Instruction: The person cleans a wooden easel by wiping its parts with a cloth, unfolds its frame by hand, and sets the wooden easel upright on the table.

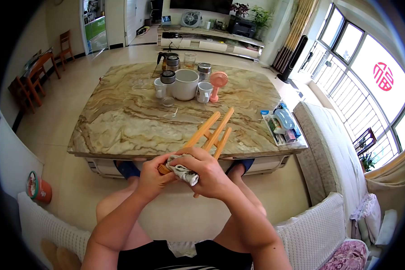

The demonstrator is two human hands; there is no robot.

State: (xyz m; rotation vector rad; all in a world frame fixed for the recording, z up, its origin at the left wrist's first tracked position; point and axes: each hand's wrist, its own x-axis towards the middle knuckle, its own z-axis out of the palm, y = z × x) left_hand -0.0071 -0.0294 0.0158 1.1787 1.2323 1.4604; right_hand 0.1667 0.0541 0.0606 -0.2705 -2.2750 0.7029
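An orange-brown wooden frame (205, 134), made of slats joined by short crosspieces, is held tilted above my lap. Its far ends reach over the near edge of the table. My left hand (154, 174) is closed around the near end of the wood. My right hand (207, 173) presses a crumpled whitish, patterned cloth (184, 173) against the frame beside my left fingers. Both hands almost touch, and they hide part of the wood and cloth. I cannot tell the frame's exact kind.
Ahead stands a marble-patterned table (117, 117). On it are a white pot (186, 85), a mug (204, 92), several jars and a pink handheld fan (218, 85). Packaged items lie on a magazine-like sheet (281, 126) at right. A red bin (40, 189) is on the left floor.
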